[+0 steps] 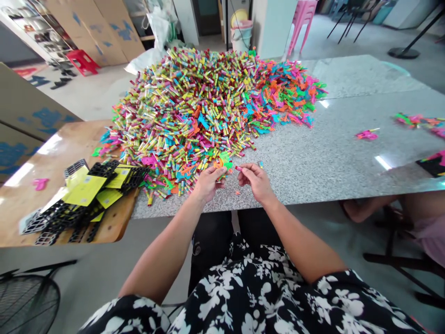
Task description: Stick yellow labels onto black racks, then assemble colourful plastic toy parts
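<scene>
Near the front edge of the speckled stone table, my left hand [207,184] is closed on a few small plastic toy pieces, green [225,159] and orange [218,163], which look like little toy guns. Just right of it, my right hand [257,182] pinches a small tube with a dark red end [238,168], its rest hidden by the fingers. The two hands are a short gap apart. Beyond them rises a big heap of small yellow, pink and blue tubes [184,102] with dark red ends. Bright plastic toy pieces [285,90] are piled at its right.
Black plastic grids with yellow cards [85,190] lie stacked on the wooden table [118,227] at left, near a pink toy piece [41,184]. More pink pieces [367,134] lie on the stone table [333,162] at right. Another person's leg [368,206] shows below.
</scene>
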The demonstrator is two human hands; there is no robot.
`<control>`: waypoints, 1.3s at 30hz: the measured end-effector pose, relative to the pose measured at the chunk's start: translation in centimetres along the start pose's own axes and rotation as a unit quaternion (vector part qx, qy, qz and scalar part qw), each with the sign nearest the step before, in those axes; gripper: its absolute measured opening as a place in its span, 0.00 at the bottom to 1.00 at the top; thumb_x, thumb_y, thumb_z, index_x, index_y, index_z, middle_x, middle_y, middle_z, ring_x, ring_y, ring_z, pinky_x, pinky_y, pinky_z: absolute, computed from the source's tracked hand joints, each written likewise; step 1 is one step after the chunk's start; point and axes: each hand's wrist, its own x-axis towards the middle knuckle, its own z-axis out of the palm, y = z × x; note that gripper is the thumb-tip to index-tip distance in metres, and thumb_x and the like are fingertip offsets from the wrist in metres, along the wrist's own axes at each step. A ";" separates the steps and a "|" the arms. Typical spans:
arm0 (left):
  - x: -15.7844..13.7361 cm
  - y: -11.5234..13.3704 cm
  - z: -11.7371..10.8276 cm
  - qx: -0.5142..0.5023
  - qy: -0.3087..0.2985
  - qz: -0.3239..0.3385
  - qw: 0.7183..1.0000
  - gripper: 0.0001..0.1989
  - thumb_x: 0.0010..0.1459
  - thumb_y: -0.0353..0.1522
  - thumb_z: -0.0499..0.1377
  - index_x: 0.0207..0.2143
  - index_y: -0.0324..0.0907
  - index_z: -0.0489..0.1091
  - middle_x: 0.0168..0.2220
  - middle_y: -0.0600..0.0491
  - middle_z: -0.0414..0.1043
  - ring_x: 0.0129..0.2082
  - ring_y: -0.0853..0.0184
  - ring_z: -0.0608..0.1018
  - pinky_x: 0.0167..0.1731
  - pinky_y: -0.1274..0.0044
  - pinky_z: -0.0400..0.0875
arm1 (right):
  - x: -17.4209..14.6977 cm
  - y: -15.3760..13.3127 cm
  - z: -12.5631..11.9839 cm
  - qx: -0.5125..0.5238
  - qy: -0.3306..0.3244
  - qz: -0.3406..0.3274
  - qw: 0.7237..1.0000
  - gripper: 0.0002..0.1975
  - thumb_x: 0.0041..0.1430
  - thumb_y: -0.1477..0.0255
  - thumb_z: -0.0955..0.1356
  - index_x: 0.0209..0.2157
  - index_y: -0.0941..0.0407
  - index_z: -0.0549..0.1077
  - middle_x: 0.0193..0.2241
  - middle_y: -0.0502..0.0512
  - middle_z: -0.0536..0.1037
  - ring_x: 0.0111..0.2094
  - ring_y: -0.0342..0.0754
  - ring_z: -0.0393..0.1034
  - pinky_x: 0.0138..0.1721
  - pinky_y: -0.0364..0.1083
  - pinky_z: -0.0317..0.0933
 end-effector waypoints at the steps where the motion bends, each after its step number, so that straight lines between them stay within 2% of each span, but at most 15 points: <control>1: -0.1 0.1 0.1 0.006 -0.006 -0.001 1.000 0.27 0.44 0.47 0.79 0.37 0.38 0.78 0.38 0.50 0.81 0.23 0.76 0.71 0.21 0.80 0.67 | 0.1 0.0 -0.1 0.000 0.000 0.003 1.000 0.16 0.61 0.57 0.75 0.41 0.55 0.78 0.26 0.49 0.80 0.22 0.43 0.72 0.26 0.44 0.68; 11: -0.7 0.6 0.4 0.056 -0.055 -0.009 0.997 0.26 0.44 0.49 0.78 0.35 0.38 0.78 0.34 0.50 0.80 0.23 0.75 0.70 0.21 0.80 0.67 | 1.1 -0.4 -1.0 0.021 -0.026 0.016 0.999 0.10 0.61 0.62 0.73 0.35 0.55 0.79 0.19 0.47 0.75 0.17 0.42 0.65 0.20 0.43 0.58; 18: -0.8 0.3 0.5 0.147 -0.068 -0.006 0.987 0.26 0.46 0.50 0.76 0.32 0.38 0.78 0.32 0.49 0.79 0.21 0.73 0.71 0.19 0.77 0.69 | 1.8 -1.9 -1.5 -0.058 -0.049 -0.033 0.997 0.09 0.63 0.63 0.72 0.34 0.54 0.78 0.20 0.46 0.74 0.19 0.41 0.63 0.21 0.42 0.58; 23: -0.6 -0.1 0.4 0.115 -0.057 -0.001 0.992 0.25 0.47 0.50 0.76 0.32 0.38 0.77 0.31 0.50 0.78 0.21 0.73 0.71 0.19 0.78 0.68 | 2.2 -3.3 -2.0 -0.096 -0.051 0.000 0.994 0.09 0.61 0.65 0.72 0.30 0.54 0.76 0.16 0.45 0.70 0.16 0.40 0.59 0.18 0.42 0.54; 33: -0.8 0.4 1.1 0.117 -0.069 -0.009 0.991 0.24 0.48 0.49 0.76 0.31 0.39 0.77 0.31 0.50 0.78 0.22 0.73 0.70 0.20 0.78 0.67 | 1.7 -1.6 -2.3 -0.053 -0.069 0.022 0.996 0.11 0.62 0.61 0.72 0.31 0.53 0.76 0.18 0.46 0.72 0.17 0.41 0.60 0.19 0.43 0.55; 39: -1.0 0.9 0.7 0.157 -0.081 -0.014 0.984 0.23 0.49 0.49 0.75 0.32 0.39 0.78 0.30 0.50 0.77 0.22 0.72 0.71 0.19 0.78 0.68 | 1.5 -1.7 -2.5 -0.042 -0.101 -0.007 0.994 0.09 0.64 0.63 0.71 0.32 0.53 0.75 0.19 0.45 0.72 0.19 0.42 0.61 0.21 0.43 0.55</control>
